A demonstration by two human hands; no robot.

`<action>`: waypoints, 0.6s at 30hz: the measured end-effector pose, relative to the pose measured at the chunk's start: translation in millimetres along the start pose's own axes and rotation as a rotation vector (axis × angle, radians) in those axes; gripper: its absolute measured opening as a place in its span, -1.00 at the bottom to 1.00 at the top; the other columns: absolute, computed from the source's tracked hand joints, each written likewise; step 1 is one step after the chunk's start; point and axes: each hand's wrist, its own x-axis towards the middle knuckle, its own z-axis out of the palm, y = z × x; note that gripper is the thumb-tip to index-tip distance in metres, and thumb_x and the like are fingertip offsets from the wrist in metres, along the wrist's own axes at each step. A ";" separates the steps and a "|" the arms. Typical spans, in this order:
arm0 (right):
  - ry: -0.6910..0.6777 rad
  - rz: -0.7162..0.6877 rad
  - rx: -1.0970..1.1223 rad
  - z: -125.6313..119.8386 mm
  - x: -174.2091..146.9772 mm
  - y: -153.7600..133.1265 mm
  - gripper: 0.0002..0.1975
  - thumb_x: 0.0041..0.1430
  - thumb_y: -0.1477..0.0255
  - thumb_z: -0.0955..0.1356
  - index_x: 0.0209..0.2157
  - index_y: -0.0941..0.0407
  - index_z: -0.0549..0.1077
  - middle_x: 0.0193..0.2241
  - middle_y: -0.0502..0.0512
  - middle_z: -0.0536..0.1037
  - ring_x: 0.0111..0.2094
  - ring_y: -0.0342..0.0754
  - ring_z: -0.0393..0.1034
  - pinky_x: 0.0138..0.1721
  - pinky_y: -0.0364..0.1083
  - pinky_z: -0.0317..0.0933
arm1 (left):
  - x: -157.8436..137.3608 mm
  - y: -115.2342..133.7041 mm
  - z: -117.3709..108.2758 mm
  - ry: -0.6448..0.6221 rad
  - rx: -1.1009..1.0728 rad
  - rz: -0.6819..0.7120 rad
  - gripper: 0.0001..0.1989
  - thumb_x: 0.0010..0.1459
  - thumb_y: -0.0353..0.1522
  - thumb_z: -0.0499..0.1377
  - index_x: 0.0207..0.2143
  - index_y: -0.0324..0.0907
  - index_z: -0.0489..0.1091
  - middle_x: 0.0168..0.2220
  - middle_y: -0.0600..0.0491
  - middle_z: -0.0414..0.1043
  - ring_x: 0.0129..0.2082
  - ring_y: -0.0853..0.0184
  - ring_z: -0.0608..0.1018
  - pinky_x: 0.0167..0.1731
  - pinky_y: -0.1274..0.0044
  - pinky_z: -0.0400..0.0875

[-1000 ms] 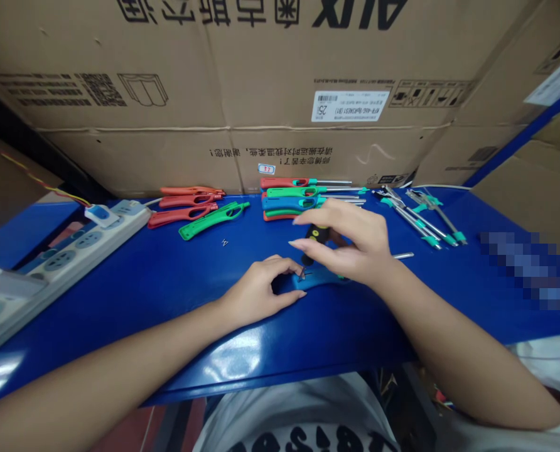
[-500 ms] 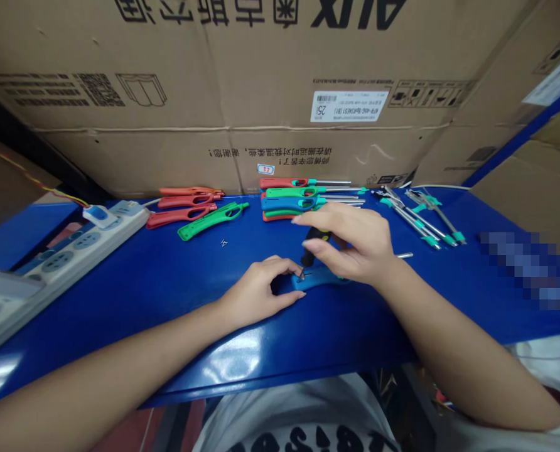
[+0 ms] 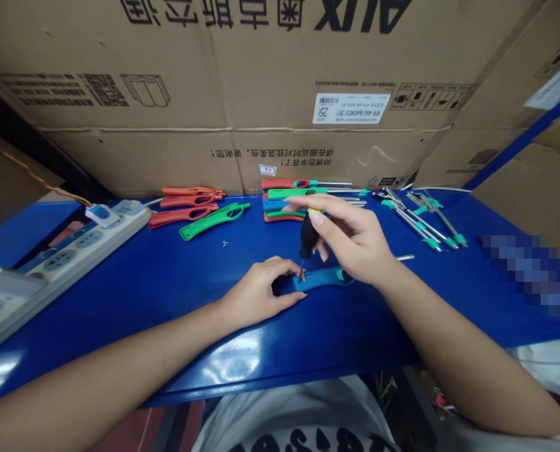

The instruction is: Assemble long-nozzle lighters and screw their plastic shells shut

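Observation:
A blue gas lighter [image 3: 324,279] lies flat on the blue table, its metal tube pointing right and partly hidden under my right wrist. Thumb and fingers of my left hand [image 3: 261,292] pinch the lighter's handle end from both sides. My right hand [image 3: 350,235] grips a black screwdriver [image 3: 309,237] by the top of its handle. The screwdriver stands nearly upright, and its tip meets the handle end of the lighter beside my left fingertips. A few tiny screws [image 3: 225,243] lie on the table to the left.
Red lighter shells [image 3: 183,218] and a green shell [image 3: 214,221] lie at the back left. Stacked lighters [image 3: 287,193] sit behind my hands. Metal tubes with green clips [image 3: 419,220] are at right. A power strip [image 3: 73,254] runs along the left; a cardboard box [image 3: 261,75] stands behind.
My right hand has shifted slightly and turned around the screwdriver handle, which now stands more upright and shows its shaft. My left hand has stayed on the lighter.

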 end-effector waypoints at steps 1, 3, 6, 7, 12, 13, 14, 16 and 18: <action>-0.045 0.070 0.071 -0.2 0.1 -0.1 -0.68 0.43 0.38 0.24 0.08 0.12 0.51 -0.14 0.14 0.65 -0.57 -0.24 0.40 -0.54 -0.20 0.32 | 0.1 0.3 -0.1 -0.002 -0.005 0.000 -0.80 0.16 -0.36 0.35 -0.16 -0.14 0.47 -0.11 0.04 0.59 -0.10 0.25 0.60 -0.04 0.41 0.48; -0.070 0.100 0.108 -1.7 0.4 1.8 -0.68 0.39 0.34 0.31 0.08 0.12 0.51 -0.19 0.12 0.67 -0.61 -0.25 0.36 -0.59 -0.21 0.28 | 0.2 0.7 -0.3 -0.003 -0.007 0.004 -0.80 0.16 -0.36 0.34 -0.16 -0.13 0.46 -0.11 0.04 0.59 -0.09 0.25 0.60 -0.04 0.41 0.47; 0.075 -0.081 -0.122 -4.3 0.6 7.0 -0.76 0.21 0.31 0.46 -0.12 0.11 0.61 -0.30 0.09 0.67 -0.52 -0.18 0.42 -0.46 -0.15 0.37 | 0.2 1.0 -0.5 -0.003 -0.001 0.006 -0.80 0.16 -0.37 0.34 -0.15 -0.13 0.46 -0.10 0.04 0.59 -0.09 0.25 0.60 -0.03 0.41 0.47; 0.118 -0.165 -0.217 -4.5 0.4 8.0 -0.79 0.18 0.32 0.49 -0.18 0.11 0.62 -0.33 0.08 0.67 -0.49 -0.16 0.44 -0.41 -0.14 0.38 | 0.3 1.0 -0.5 -0.001 0.000 0.005 -0.79 0.16 -0.37 0.34 -0.15 -0.13 0.46 -0.10 0.05 0.59 -0.09 0.26 0.60 -0.03 0.41 0.47; 0.047 -0.189 -0.174 2.6 -1.5 1.6 -0.73 0.41 0.45 0.25 0.00 0.14 0.53 -0.19 0.14 0.65 -0.26 -0.11 0.53 -0.18 -0.10 0.43 | 0.6 0.7 -0.6 0.011 -0.006 0.014 -0.79 0.15 -0.38 0.36 -0.16 -0.14 0.47 -0.13 0.07 0.59 -0.10 0.27 0.60 -0.03 0.44 0.47; -0.002 -0.117 -0.090 4.4 -1.7 -0.3 -0.67 0.43 0.47 0.20 0.08 0.14 0.49 -0.16 0.13 0.64 -0.28 -0.13 0.53 -0.21 -0.11 0.43 | 0.6 0.5 -0.4 0.010 -0.005 0.017 -0.79 0.15 -0.39 0.35 -0.16 -0.15 0.46 -0.13 0.07 0.59 -0.09 0.27 0.60 -0.03 0.44 0.46; -0.045 -0.056 -0.020 5.6 -1.7 -1.6 -0.66 0.45 0.46 0.18 0.11 0.13 0.46 -0.15 0.13 0.64 -0.32 -0.16 0.52 -0.27 -0.13 0.43 | 0.6 0.4 -0.3 0.012 -0.002 0.021 -0.80 0.15 -0.39 0.36 -0.17 -0.15 0.46 -0.13 0.07 0.59 -0.10 0.27 0.61 -0.02 0.44 0.46; -0.058 -0.030 0.013 6.1 -1.5 -1.6 -0.71 0.41 0.40 0.26 0.06 0.12 0.50 -0.21 0.11 0.64 -0.40 -0.17 0.48 -0.38 -0.16 0.40 | 0.4 -0.1 0.3 0.018 0.004 0.026 -0.79 0.15 -0.39 0.36 -0.17 -0.14 0.46 -0.14 0.07 0.60 -0.10 0.27 0.61 -0.02 0.44 0.46; 0.024 -0.123 -0.097 4.1 -1.1 1.5 -0.80 0.27 0.34 0.42 -0.12 0.12 0.58 -0.29 0.09 0.62 -0.42 -0.14 0.45 -0.39 -0.14 0.38 | 0.1 -0.6 0.7 0.019 0.007 0.026 -0.78 0.15 -0.38 0.37 -0.16 -0.13 0.46 -0.14 0.08 0.60 -0.10 0.27 0.61 -0.03 0.43 0.46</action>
